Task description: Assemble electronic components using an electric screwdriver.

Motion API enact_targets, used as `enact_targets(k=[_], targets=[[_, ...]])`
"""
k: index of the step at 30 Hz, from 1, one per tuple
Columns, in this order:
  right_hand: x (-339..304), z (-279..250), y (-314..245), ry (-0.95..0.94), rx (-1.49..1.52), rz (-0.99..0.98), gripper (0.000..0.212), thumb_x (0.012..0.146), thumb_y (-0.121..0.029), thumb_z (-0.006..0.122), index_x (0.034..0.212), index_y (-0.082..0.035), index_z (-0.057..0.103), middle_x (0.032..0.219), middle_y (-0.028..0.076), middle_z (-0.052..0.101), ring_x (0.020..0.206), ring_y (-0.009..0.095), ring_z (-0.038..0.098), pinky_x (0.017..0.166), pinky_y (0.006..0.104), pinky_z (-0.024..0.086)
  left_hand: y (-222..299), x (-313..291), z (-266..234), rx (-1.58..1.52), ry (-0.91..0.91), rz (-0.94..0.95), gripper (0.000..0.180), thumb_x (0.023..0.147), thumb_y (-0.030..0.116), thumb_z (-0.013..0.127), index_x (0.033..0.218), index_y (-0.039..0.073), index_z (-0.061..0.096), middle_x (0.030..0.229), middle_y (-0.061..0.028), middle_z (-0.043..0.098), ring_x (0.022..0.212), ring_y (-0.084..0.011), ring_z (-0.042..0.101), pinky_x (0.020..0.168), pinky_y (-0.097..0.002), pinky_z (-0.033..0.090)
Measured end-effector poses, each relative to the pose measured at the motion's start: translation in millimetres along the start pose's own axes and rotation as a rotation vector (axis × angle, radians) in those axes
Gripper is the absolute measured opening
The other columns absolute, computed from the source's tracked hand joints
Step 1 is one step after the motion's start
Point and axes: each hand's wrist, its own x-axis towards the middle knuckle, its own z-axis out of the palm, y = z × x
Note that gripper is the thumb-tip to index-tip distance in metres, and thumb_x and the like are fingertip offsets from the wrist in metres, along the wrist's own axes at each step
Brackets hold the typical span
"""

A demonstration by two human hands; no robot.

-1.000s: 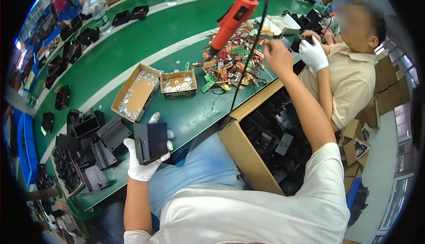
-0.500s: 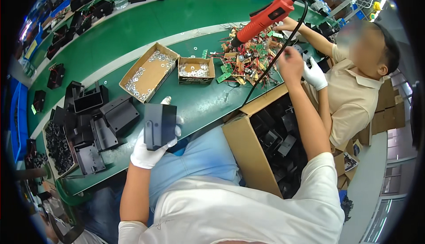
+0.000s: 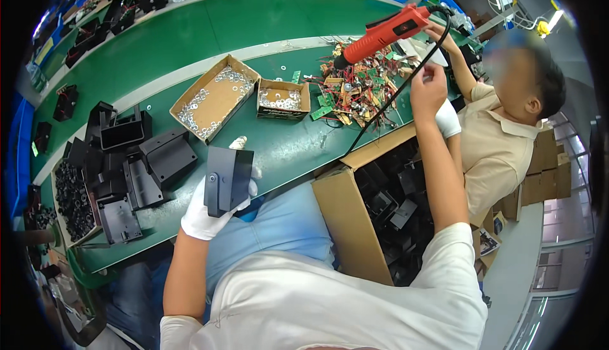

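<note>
Open tabletop (image 3: 293, 142) stretches right of the black housing (image 3: 231, 175), which the left hand (image 3: 204, 215) clasps above the near edge; the right hand (image 3: 429, 88), raised at right, curls, any pinch indiscernible.

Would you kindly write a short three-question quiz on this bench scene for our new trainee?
1. What does the gloved left hand hold?
A) a water bottle
B) a black box
C) a paper cup

2. True or false: the right hand is bare.

3. Fill the gap: the larger cardboard tray and the smaller cardboard tray both contain small, ring-shaped metal ____.

Key: 1. B; 2. True; 3. washers
</note>
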Motion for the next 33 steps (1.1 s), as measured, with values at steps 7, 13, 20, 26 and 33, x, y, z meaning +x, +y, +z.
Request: enact_targets(k=[7, 13, 20, 26, 33], targets=[[-4.7, -8.4, -4.4, 0.439, 0.309, 0.224, 0.014, 0.088, -0.016, 0.071, 0.097, -0.005, 0.070, 0.082, 0.004, 0.070, 0.066, 0.023, 0.061, 0.063, 0.0347, 0.050, 2.3, 1.6, 2.3, 0.031, -0.023, -0.012, 0.064, 0.104, 0.017, 0.051, 0.164, 0.007, 0.031, 0.124, -0.0244, 0.063, 0.098, -0.0252, 0.067, 0.068, -0.0254, 0.055], [-18.7, -13.4, 9.5, 0.315, 0.594, 0.423, 0.016, 0.092, -0.015, 0.071, 0.103, -0.003, 0.069, 0.084, 0.005, 0.069, 0.066, 0.015, 0.058, 0.061, 0.0293, 0.048, 1.9, 5.2, 10.5, 0.089, 0.048, 0.035, 0.068, 0.100, 0.009, 0.058, 0.163, 0.007, 0.034, 0.125, -0.0224, 0.064, 0.100, -0.0257, 0.067, 0.076, -0.0292, 0.057], [-51.1, -78.1, -18.9, 0.268, 1.096, 0.574, 0.015, 0.098, -0.013, 0.068, 0.108, -0.001, 0.068, 0.091, 0.005, 0.067, 0.071, 0.007, 0.056, 0.061, 0.0196, 0.044, -5.8, 30.1, 15.5, 1.599, 0.469, 0.579, 0.068, 0.087, 0.000, 0.071, 0.152, 0.004, 0.050, 0.128, -0.0178, 0.065, 0.104, -0.0300, 0.067, 0.093, -0.0344, 0.054], [-78.4, -143.2, -28.9, 0.260, 1.468, 0.600, 0.012, 0.097, -0.006, 0.068, 0.108, -0.001, 0.067, 0.094, 0.005, 0.067, 0.073, 0.007, 0.056, 0.061, 0.0178, 0.043, -15.4, 35.3, 56.6, 2.063, 0.558, 0.854, 0.064, 0.081, 0.001, 0.076, 0.143, 0.004, 0.059, 0.130, -0.0154, 0.066, 0.112, -0.0330, 0.064, 0.102, -0.0396, 0.051], [-107.7, -162.0, -66.8, 0.088, 1.798, 0.343, 0.019, 0.094, -0.002, 0.065, 0.112, -0.002, 0.062, 0.102, 0.007, 0.066, 0.071, 0.008, 0.054, 0.058, 0.0178, 0.039, -52.3, 63.0, 144.3, 1.334, -0.094, 0.464, 0.065, 0.086, 0.006, 0.072, 0.149, 0.005, 0.056, 0.132, -0.0134, 0.066, 0.116, -0.0265, 0.063, 0.099, -0.0405, 0.052]])
